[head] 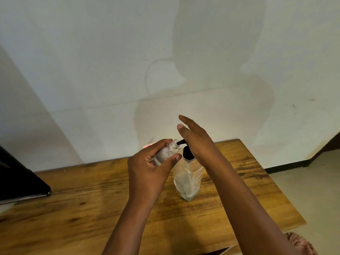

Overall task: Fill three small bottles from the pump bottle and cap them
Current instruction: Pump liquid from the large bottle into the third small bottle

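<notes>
Small bottle (166, 153) gripped tilted in left hand (147, 172), mouth right at black nozzle (181, 142) of pump bottle (187, 179) standing on tabletop (82, 199); right hand (196, 142) flat, fingers straight, on pump head. Best pressed slowly, mouth kept under spout

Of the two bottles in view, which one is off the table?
The small clear bottle, uncapped: the left hand holds it tilted, mouth at the black spout. The larger pump bottle stands on the wooden table under the right hand.
</notes>
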